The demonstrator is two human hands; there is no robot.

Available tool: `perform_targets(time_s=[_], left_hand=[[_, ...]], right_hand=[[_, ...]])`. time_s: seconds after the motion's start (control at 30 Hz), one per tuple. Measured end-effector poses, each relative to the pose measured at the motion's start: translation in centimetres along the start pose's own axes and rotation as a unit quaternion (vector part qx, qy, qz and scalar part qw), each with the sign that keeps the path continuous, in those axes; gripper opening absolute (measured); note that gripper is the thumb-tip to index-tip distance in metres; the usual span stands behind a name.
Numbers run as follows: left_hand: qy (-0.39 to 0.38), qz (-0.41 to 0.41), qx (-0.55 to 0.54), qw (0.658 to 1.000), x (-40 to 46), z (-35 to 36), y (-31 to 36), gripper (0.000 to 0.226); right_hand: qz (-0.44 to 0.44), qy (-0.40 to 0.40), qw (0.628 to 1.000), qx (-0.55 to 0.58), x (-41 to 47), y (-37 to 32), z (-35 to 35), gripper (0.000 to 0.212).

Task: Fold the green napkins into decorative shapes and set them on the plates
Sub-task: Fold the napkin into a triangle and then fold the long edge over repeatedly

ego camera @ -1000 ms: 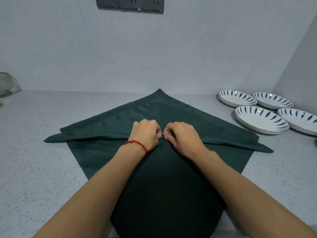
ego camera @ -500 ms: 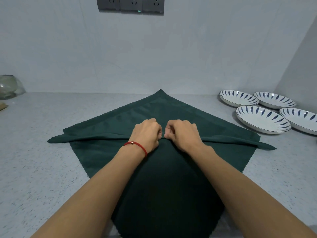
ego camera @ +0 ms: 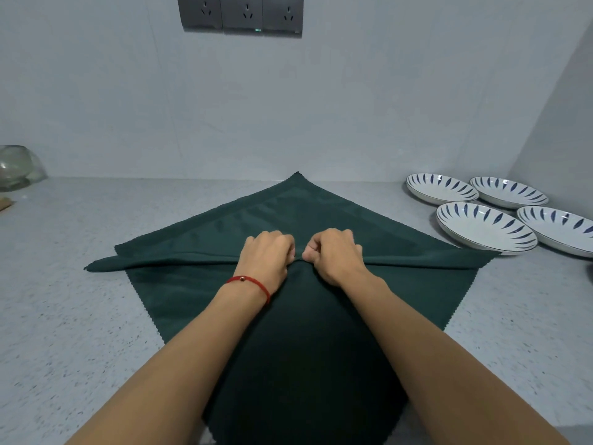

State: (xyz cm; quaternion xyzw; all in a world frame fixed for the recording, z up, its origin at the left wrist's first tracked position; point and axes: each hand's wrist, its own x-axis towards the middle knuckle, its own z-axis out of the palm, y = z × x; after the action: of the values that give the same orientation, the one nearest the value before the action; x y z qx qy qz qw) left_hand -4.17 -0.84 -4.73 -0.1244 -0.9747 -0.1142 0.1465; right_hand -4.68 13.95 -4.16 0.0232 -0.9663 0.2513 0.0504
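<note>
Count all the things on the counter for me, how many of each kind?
Green napkin: 1, spread out, pinched along a pleat by the left hand and the right hand
Blue-and-white plates: 4
Glass bowl: 1, at the far left
Total: 6 things

You see a grey speckled stone countertop (ego camera: 80, 316) under a plain pale wall (ego camera: 321, 107). A dark grey triple socket panel (ego camera: 242, 12) sits high on it. At far left stands a clear glass bowl (ego camera: 14, 167).
</note>
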Motion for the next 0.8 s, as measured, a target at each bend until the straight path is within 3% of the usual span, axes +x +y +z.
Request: perform_targets(time_s=[0.07,0.17,0.3,0.43,0.57,0.67,0.8], left_hand=[[-0.021,-0.023,-0.034,0.999,0.3,-0.4,0.3,0.021],[-0.059,-0.082,-0.115,0.988,1.1,-0.7,-0.1,0.027],[-0.084,-0.129,-0.188,0.97,1.6,-0.4,-1.1,0.013],[-0.018,-0.065,-0.179,0.981,0.9,0.1,-1.6,0.006],[-0.037,0.029,-0.137,0.989,0.7,-0.3,-2.6,0.002],[-0.056,0.072,-0.097,0.991,1.1,-0.8,-2.7,0.002],[-0.075,0.046,-0.067,0.994,1.9,-1.2,-2.1,0.008]], right_hand=[[-0.001,0.017,1.0,-0.005,-0.3,-0.1,0.0,0.021],[-0.087,0.056,0.991,-0.086,-1.1,0.3,-0.1,0.009],[-0.157,0.067,0.979,-0.111,-1.6,0.8,0.0,0.006],[-0.064,0.027,0.998,-0.003,-0.6,0.9,-0.4,0.011],[0.025,-0.015,0.997,0.065,0.5,0.5,-1.0,0.008],[-0.014,0.0,1.0,0.018,0.4,0.5,-1.0,0.009],[-0.155,0.07,0.971,-0.169,-0.3,0.7,-0.6,0.016]])
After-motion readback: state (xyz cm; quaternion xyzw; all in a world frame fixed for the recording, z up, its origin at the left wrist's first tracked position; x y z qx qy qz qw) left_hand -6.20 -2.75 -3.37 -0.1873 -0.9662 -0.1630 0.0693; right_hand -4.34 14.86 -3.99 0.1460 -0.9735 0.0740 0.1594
